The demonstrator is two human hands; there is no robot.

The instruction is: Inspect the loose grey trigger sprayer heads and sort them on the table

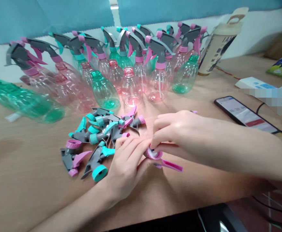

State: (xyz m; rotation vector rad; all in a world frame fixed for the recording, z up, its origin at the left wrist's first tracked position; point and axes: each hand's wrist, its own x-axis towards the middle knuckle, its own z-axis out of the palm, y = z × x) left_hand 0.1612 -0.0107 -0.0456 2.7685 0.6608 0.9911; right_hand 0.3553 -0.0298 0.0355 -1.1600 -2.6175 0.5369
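Note:
My left hand point(126, 164) and my right hand point(177, 132) meet over the table's middle, both closed on one pink spray trigger head point(164, 161). The left fingers grip its body from the left. The right fingertips pinch its pink collar from above. Its pink lever sticks out to the right, just above the wooden table point(29, 180). A pile of loose trigger heads point(99, 135), grey with teal or pink parts, lies just left of my hands.
Several pink and green spray bottles point(131, 87) stand at the back, some capped; green ones point(22, 100) lie at left. A phone point(245, 114) and cable lie at right, with a white box point(264, 90) and a tall cup point(218, 45) behind.

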